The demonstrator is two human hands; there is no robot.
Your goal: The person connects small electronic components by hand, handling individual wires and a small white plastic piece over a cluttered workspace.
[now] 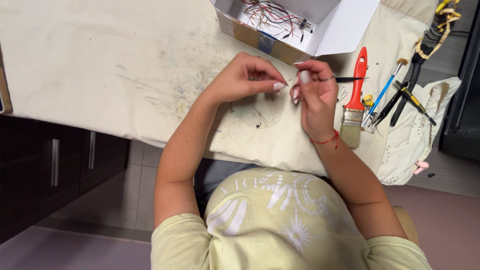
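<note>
My left hand [245, 77] and my right hand [312, 90] meet above a cloth-covered table [100, 60]. Both pinch a very thin wire or small part [290, 79] between thumb and fingertips; it is too small to make out. Under the hands, a loop of thin wire [260, 117] with a small dark piece lies on the cloth. My right wrist wears a red string bracelet [325, 141], and a ring is on one finger.
An open white cardboard box [300, 22] with several red and dark wires stands at the table's far side. To the right lie a red-handled paintbrush [356, 95], a blue-handled thin brush [382, 92] and dark pliers [407, 97]. A dark cabinet [55, 165] is at left.
</note>
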